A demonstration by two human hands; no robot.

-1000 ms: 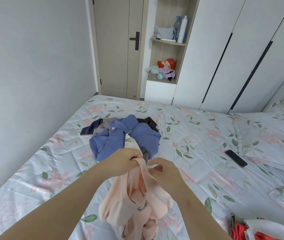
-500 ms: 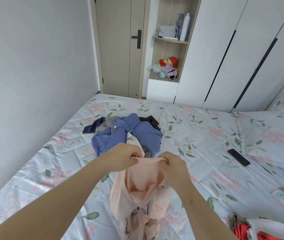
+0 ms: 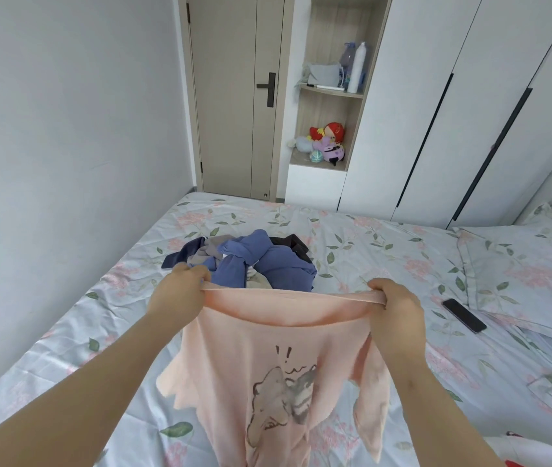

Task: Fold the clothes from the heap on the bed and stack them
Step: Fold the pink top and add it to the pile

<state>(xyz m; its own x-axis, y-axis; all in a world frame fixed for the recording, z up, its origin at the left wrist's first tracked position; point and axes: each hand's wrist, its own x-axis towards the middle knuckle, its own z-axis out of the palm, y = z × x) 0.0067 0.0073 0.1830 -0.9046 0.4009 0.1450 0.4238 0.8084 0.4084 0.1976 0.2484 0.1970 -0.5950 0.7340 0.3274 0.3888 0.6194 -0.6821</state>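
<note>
- Your left hand [image 3: 177, 295]: the forearm reaches forward from the lower left. The fingers are curled and pinch the left end of the garment's top edge.
- Your right hand [image 3: 397, 310]: the forearm comes up from the lower right. The fingers are curled round the right end of the same edge. Both hands are level and well apart, with the edge stretched taut between them.
- Pale peach-pink fabric garment [image 3: 261, 358] with a grey cartoon print: it hangs from both hands above the bed, print towards you, lower folds loose.
- Heap of blue, grey and dark clothes [image 3: 281, 264]: it lies on the bed just beyond your hands.
- Bed with pale floral sheet [image 3: 369, 244]: it carries the heap.
- Flat black phone [image 3: 464, 315]: it lies on the sheet to the right of your right hand, beside the floral pillow [image 3: 520, 264].
</note>
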